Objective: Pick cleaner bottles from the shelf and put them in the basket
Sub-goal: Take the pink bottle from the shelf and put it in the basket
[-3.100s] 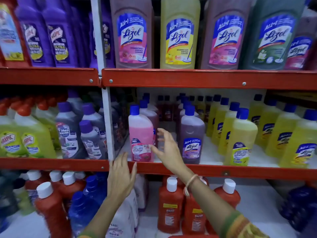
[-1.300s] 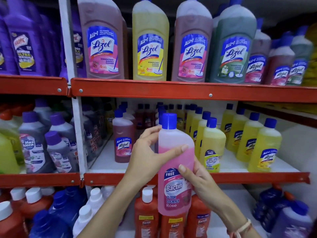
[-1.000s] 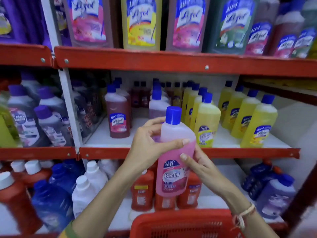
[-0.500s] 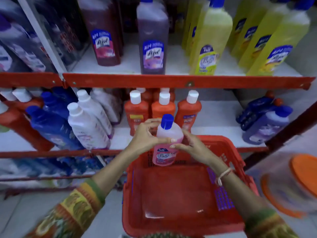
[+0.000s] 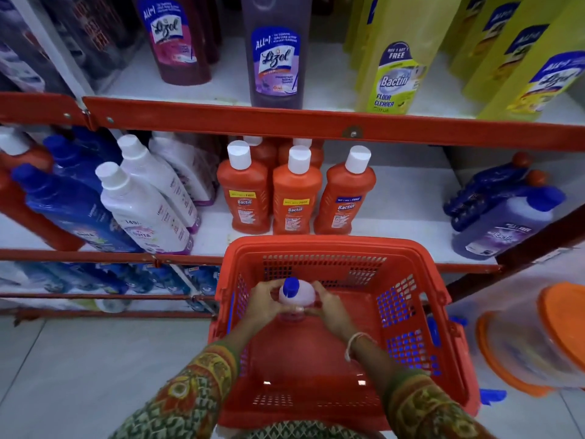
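Observation:
A pink Bactin floor cleaner bottle with a blue cap stands upright inside the red plastic basket, near its far wall. My left hand grips the bottle's left side and my right hand grips its right side, so the bottle's lower body is mostly hidden. The basket holds nothing else that I can see. On the shelves behind stand more cleaner bottles: three orange Bactin bottles, a purple Lizol bottle, a yellow Bactin bottle.
Red shelf rails run across above the basket. White and blue bottles lean at the left, purple bottles lie at the right. Clear containers with orange lids sit at the right of the basket. Grey tiled floor lies at the left.
The pink bottle came off the middle shelf in both hands and has gone down into the red basket. My view has tilted down from the shelves to the basket.

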`<control>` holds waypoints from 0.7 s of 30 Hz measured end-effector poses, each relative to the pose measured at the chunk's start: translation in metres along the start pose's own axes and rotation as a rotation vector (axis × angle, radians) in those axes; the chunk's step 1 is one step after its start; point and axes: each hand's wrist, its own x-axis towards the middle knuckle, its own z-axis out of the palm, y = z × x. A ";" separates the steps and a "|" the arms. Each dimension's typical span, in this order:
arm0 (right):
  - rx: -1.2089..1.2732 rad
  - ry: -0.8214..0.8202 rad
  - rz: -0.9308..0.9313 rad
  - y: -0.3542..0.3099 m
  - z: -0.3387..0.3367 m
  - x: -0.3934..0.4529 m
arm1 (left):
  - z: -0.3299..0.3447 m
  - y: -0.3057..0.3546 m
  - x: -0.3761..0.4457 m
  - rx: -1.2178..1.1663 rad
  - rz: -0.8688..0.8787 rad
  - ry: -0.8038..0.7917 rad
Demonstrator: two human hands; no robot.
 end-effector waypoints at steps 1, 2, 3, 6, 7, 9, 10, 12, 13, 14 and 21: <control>-0.004 0.001 0.015 0.002 0.003 0.000 | 0.002 -0.005 0.000 0.003 -0.006 0.010; -0.010 0.001 0.027 0.005 0.006 0.001 | 0.004 -0.010 0.001 0.009 -0.013 0.022; -0.018 0.000 0.039 0.007 0.009 0.001 | 0.006 -0.013 0.001 0.012 -0.017 0.031; -0.026 0.002 0.049 0.012 0.016 0.001 | 0.011 -0.022 0.001 0.001 -0.049 0.041; -0.036 0.002 0.054 0.013 0.018 0.000 | 0.012 -0.024 0.001 0.001 -0.051 0.040; -0.057 0.003 0.062 0.013 0.021 0.000 | 0.012 -0.030 0.002 0.015 -0.050 0.041; -0.067 0.005 0.063 0.013 0.022 0.000 | 0.011 -0.031 0.002 0.024 -0.053 0.042; -0.094 -0.004 0.063 0.010 0.023 0.000 | 0.008 -0.031 0.001 0.064 -0.060 0.043; -0.106 -0.010 0.061 0.008 0.023 0.000 | 0.006 -0.031 0.001 0.088 -0.055 0.042; -0.109 -0.011 0.052 0.007 0.023 0.001 | 0.003 -0.031 0.001 0.116 -0.048 0.044; -0.179 -0.028 0.021 -0.006 0.005 0.000 | -0.016 -0.024 0.002 0.257 -0.057 -0.063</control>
